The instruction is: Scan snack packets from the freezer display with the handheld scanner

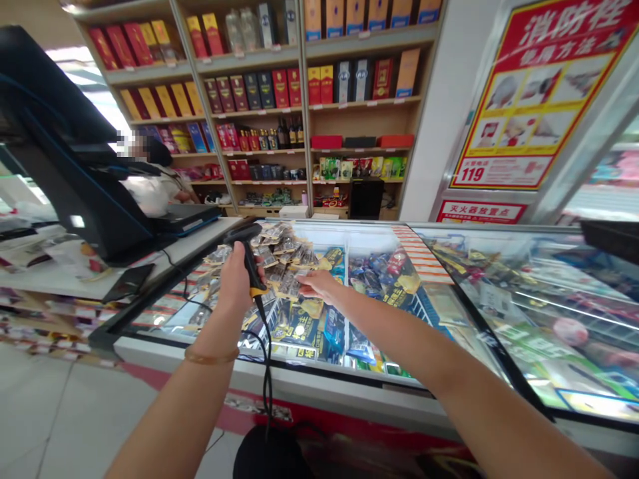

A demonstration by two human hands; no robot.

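My left hand [236, 278] is wrapped round the grip of a black and yellow barcode scanner [248, 261]. The scanner's cord hangs down in front of the freezer. To its right, my right hand [323, 286] has its fingertips closed on the edge of a small clear packet [288, 286] with dark contents. Around and beyond it, a pile of similar packets [279, 241] is spread on the glass top of the chest freezer [324, 386]. Through the glass show blue and yellow bags [302, 319] in wire baskets.
At the left stands a black checkout terminal [64, 146] on a counter, with a dark phone-like slab [128, 282] nearby. A person [154, 176] is behind the terminal. Shelves of boxed bottles [252, 93] line the back. A second glass-topped freezer [529, 313] adjoins at the right.
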